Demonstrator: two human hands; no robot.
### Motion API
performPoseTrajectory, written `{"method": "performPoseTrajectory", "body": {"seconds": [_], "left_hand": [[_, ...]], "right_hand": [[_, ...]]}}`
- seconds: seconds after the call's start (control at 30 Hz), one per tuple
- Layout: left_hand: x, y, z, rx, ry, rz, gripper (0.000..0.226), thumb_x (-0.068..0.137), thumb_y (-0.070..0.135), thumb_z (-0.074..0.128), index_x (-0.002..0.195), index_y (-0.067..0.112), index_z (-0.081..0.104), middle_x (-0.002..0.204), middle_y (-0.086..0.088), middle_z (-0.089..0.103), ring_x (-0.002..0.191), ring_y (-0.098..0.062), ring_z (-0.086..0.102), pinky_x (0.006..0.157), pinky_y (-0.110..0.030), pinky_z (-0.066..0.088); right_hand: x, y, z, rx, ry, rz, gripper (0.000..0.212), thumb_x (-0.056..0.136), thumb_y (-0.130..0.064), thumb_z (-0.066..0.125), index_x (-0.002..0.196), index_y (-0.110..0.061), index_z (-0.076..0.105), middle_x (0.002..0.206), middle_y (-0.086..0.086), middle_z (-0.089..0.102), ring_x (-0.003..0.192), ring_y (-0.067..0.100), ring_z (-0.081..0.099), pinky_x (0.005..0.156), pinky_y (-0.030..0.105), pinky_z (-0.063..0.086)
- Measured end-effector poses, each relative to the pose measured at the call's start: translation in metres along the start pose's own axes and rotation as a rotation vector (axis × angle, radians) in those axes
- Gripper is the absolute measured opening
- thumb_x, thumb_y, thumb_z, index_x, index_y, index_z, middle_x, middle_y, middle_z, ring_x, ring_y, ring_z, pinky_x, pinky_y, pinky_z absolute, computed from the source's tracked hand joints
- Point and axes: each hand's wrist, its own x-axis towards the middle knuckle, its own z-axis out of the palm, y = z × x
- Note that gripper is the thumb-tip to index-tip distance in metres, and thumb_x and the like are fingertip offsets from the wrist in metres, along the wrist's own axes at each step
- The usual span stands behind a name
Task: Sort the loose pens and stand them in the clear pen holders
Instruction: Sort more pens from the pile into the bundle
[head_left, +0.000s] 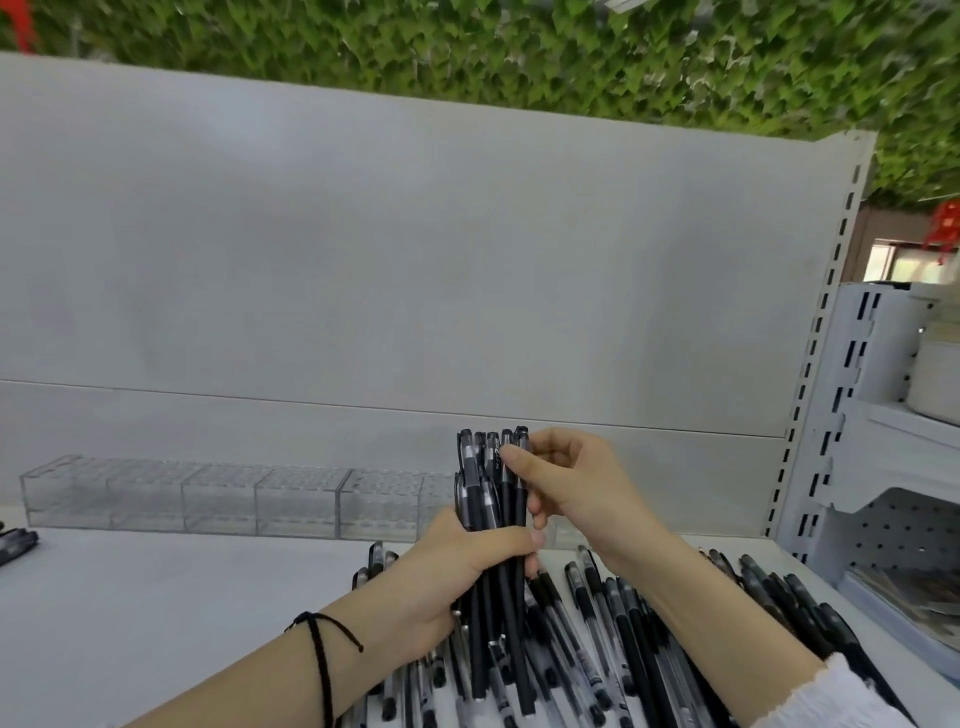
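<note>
Two bare hands, one bundle, one long row of clear pen holders (208, 493) against the back panel (415, 260) — at least five sections countable, none yet with a pen standing in it. In front of the row's right end, left hand (457, 566) wrapped round the lower half of an upright bundle of black pens (493, 499), roughly ten, exact count unclear. Right hand (566, 483) at the bundle's top, fingers curled on the caps. Nearer than the row, on the shelf (156, 597), dozens of loose pens (623, 649) heaped; a couple of stray pens (15, 543) just off the row's left end.
</note>
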Motion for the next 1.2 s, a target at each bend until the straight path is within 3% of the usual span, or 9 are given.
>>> {"method": "performPoseTrajectory", "body": {"seconds": [0.1,0.3,0.43,0.53,0.63,0.73,0.93,1.07,1.2], "left_hand": [[-0.004,0.004,-0.005,-0.034,0.084,0.010,0.015,0.080,0.010,0.075,0.085,0.012,0.060,0.063,-0.001,0.059,0.054,-0.013,0.058,0.053,-0.025,0.048],[-0.026,0.026,-0.037,0.141,0.169,0.142,0.020,0.081,0.003,0.072,0.098,0.009,0.063,0.065,-0.001,0.063,0.058,-0.015,0.061,0.057,-0.025,0.051],[-0.043,0.038,-0.068,0.325,0.298,0.245,0.019,0.080,0.006,0.075,0.094,0.016,0.066,0.071,0.001,0.073,0.068,-0.015,0.071,0.060,-0.018,0.053],[-0.057,0.043,-0.090,0.311,0.354,0.284,0.017,0.082,0.003,0.072,0.094,0.014,0.067,0.070,-0.002,0.073,0.069,-0.018,0.072,0.059,-0.018,0.052],[-0.067,0.043,-0.106,0.293,0.346,0.281,0.014,0.083,0.002,0.069,0.094,0.010,0.067,0.073,-0.008,0.072,0.066,-0.017,0.071,0.057,-0.016,0.051],[-0.072,0.038,-0.121,0.274,0.323,0.218,0.019,0.083,0.002,0.068,0.101,0.005,0.064,0.072,-0.011,0.069,0.063,-0.018,0.070,0.057,-0.017,0.051],[-0.072,0.019,-0.139,0.247,0.270,0.117,0.014,0.078,-0.003,0.074,0.087,0.001,0.064,0.070,-0.012,0.068,0.067,-0.025,0.071,0.065,-0.031,0.056],[-0.068,0.019,-0.142,0.294,0.297,0.122,0.012,0.082,0.004,0.072,0.092,0.002,0.065,0.062,-0.006,0.065,0.060,-0.020,0.067,0.060,-0.028,0.054],[-0.054,0.023,-0.144,0.409,0.343,0.239,0.018,0.081,0.007,0.071,0.097,0.011,0.062,0.064,0.005,0.063,0.055,-0.007,0.063,0.055,-0.019,0.050]], "right_hand": [[0.001,-0.006,0.011,0.025,0.033,-0.008,0.023,0.082,-0.020,0.075,0.088,-0.006,0.057,0.056,-0.002,0.055,0.045,0.012,0.053,0.044,0.023,0.046],[-0.009,-0.032,0.050,-0.001,-0.011,-0.036,0.028,0.084,-0.026,0.073,0.095,-0.008,0.054,0.076,0.005,0.058,0.054,0.014,0.057,0.054,0.026,0.052],[-0.012,-0.044,0.078,-0.203,-0.030,-0.169,0.040,0.083,-0.036,0.072,0.112,-0.026,0.047,0.103,-0.007,0.060,0.090,0.012,0.063,0.075,0.030,0.055],[-0.013,-0.050,0.103,-0.286,-0.126,-0.305,0.054,0.091,-0.037,0.063,0.134,-0.047,0.032,0.129,-0.021,0.049,0.115,-0.006,0.050,0.095,0.021,0.046],[-0.012,-0.051,0.128,-0.368,-0.240,-0.392,0.053,0.100,-0.030,0.048,0.138,-0.059,0.026,0.139,-0.034,0.039,0.127,-0.015,0.037,0.107,0.015,0.034],[-0.006,-0.043,0.145,-0.366,-0.286,-0.359,0.044,0.103,-0.031,0.041,0.140,-0.053,0.034,0.144,-0.029,0.042,0.132,-0.006,0.039,0.114,0.025,0.031],[-0.005,-0.021,0.157,-0.377,-0.342,-0.281,0.036,0.104,-0.031,0.038,0.136,-0.048,0.043,0.145,-0.027,0.041,0.132,-0.016,0.032,0.111,0.012,0.027],[-0.006,-0.023,0.155,-0.267,-0.272,-0.271,0.036,0.101,-0.035,0.043,0.134,-0.049,0.045,0.133,-0.034,0.050,0.121,-0.014,0.047,0.096,0.007,0.039],[0.000,-0.028,0.153,-0.247,-0.277,-0.300,0.052,0.088,-0.059,0.054,0.135,-0.065,0.031,0.141,-0.040,0.036,0.134,-0.006,0.038,0.113,0.028,0.034]]}}
